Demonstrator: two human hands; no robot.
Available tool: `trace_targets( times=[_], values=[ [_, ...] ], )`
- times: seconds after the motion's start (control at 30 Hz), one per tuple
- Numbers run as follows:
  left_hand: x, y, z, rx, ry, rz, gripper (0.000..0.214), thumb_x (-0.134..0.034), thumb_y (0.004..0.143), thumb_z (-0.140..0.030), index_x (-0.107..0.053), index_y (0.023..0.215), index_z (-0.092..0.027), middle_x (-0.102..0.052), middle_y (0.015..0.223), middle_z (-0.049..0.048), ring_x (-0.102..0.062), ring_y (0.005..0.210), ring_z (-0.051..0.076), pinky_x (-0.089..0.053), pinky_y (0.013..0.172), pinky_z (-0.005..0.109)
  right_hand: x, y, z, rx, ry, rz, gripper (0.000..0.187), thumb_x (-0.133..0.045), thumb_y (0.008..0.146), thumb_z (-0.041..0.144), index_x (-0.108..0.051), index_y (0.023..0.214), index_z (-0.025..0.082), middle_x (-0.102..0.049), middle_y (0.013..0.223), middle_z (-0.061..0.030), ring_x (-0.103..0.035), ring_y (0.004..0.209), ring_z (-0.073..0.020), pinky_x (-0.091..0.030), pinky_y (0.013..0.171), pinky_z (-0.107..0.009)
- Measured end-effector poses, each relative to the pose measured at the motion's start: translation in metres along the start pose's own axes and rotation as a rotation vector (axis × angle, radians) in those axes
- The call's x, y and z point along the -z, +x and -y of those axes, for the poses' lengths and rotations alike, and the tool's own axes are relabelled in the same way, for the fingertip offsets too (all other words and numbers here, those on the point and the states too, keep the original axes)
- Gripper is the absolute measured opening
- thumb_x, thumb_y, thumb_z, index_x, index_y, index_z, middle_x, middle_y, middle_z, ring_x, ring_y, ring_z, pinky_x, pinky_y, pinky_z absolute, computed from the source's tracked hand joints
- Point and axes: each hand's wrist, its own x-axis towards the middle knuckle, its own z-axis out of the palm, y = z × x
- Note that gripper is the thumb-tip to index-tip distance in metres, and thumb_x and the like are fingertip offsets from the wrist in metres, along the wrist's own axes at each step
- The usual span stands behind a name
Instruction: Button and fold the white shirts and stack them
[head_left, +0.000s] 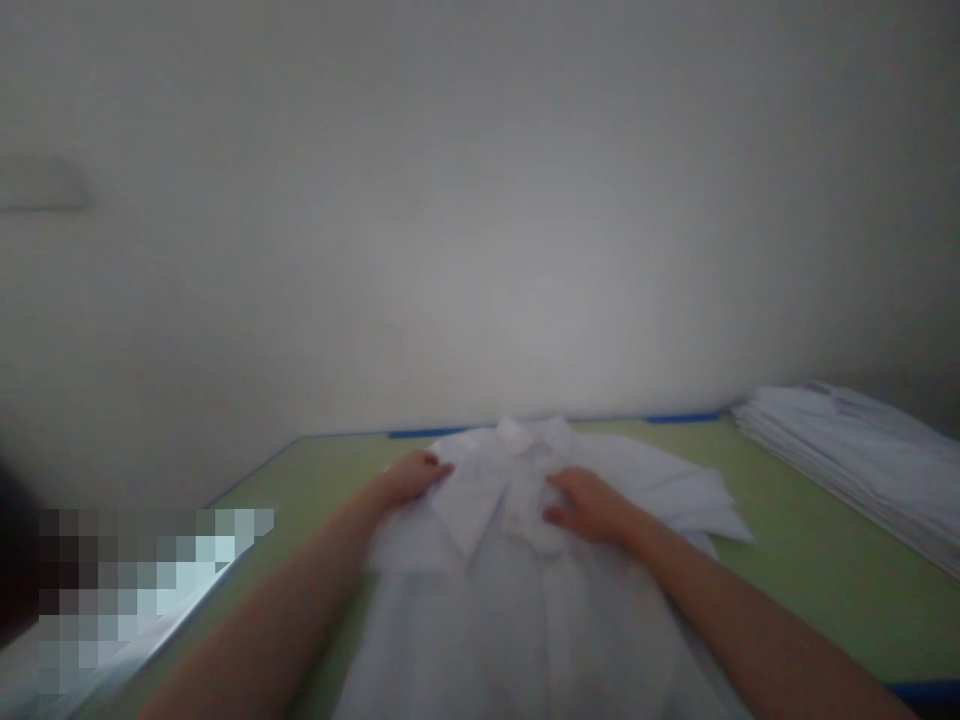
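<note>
A white collared shirt (510, 620) lies spread on the green table, its collar toward the wall and its lower part running out of view at the bottom. My left hand (416, 478) is closed on the cloth near the left shoulder, beside a triangular folded flap on the shirt's front. At the front opening, just below the collar, my right hand (589, 505) has its thumb and fingers curled on the fabric. Some fingertips are blurred. The short right sleeve lies flat beyond my right hand.
A stack of folded white garments (862, 440) lies at the table's right. The green tabletop (817, 590) has blue edging, and a grey wall (480, 200) rises behind it. Pale cloth (142, 645) and a pixelated patch show at lower left.
</note>
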Motion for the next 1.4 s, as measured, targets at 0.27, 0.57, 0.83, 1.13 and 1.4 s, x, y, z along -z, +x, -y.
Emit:
trace_targets(
  times=[0.27, 0.57, 0.83, 1.13, 1.4],
  values=[
    [0.021, -0.014, -0.011, -0.218, -0.252, 0.021, 0.032, -0.061, 0.065, -0.037, -0.059, 0.088, -0.015, -0.063, 0.083, 0.0036, -0.057, 0.072, 0.015, -0.044, 0.064, 0.023, -0.006, 0.002, -0.010, -0.178, 0.134, -0.086, 0.026, -0.062, 0.073, 0.036, -0.061, 0.091, 0.018, -0.062, 0.089, -0.0053, -0.055, 0.080, -0.0170, -0.042, 0.073, -0.030],
    [0.043, -0.053, -0.073, -0.499, -0.168, -0.133, 0.041, -0.062, 0.069, -0.027, -0.059, 0.108, -0.015, -0.064, 0.090, 0.0053, -0.057, 0.077, 0.013, -0.045, 0.069, 0.025, 0.028, 0.024, 0.051, 0.117, 0.282, -0.414, 0.054, -0.060, 0.078, 0.037, -0.044, 0.126, 0.020, -0.051, 0.117, -0.0105, -0.050, 0.100, -0.0183, -0.042, 0.086, -0.035],
    [0.033, -0.107, -0.132, -0.677, -0.014, -0.156, 0.040, -0.055, 0.066, -0.011, -0.062, 0.104, -0.017, -0.059, 0.073, -0.0006, -0.046, 0.058, 0.008, -0.037, 0.054, 0.019, 0.090, 0.043, 0.122, 0.417, 0.156, -0.464, 0.031, -0.061, 0.078, 0.031, -0.057, 0.106, 0.017, -0.056, 0.103, -0.0081, -0.048, 0.100, -0.0191, -0.038, 0.091, -0.036],
    [0.023, -0.111, -0.128, -0.709, -0.267, -0.106, 0.041, -0.063, 0.070, -0.020, -0.048, 0.108, -0.018, -0.058, 0.085, 0.0022, -0.050, 0.062, 0.007, -0.038, 0.051, 0.017, 0.105, 0.037, 0.126, 0.248, 0.096, -0.256, 0.017, -0.060, 0.077, 0.032, -0.061, 0.083, 0.015, -0.061, 0.077, -0.0020, -0.053, 0.071, -0.0119, -0.038, 0.065, -0.024],
    [0.044, -0.112, -0.123, -0.731, -0.038, 0.066, 0.025, -0.063, 0.073, -0.026, -0.055, 0.094, -0.015, -0.057, 0.071, 0.0000, -0.052, 0.060, 0.009, -0.039, 0.051, 0.018, 0.115, 0.040, 0.126, 0.143, 0.083, -0.136, 0.018, -0.053, 0.079, 0.029, -0.065, 0.076, 0.015, -0.061, 0.068, -0.0001, -0.049, 0.062, -0.0080, -0.032, 0.057, -0.020]
  ],
)
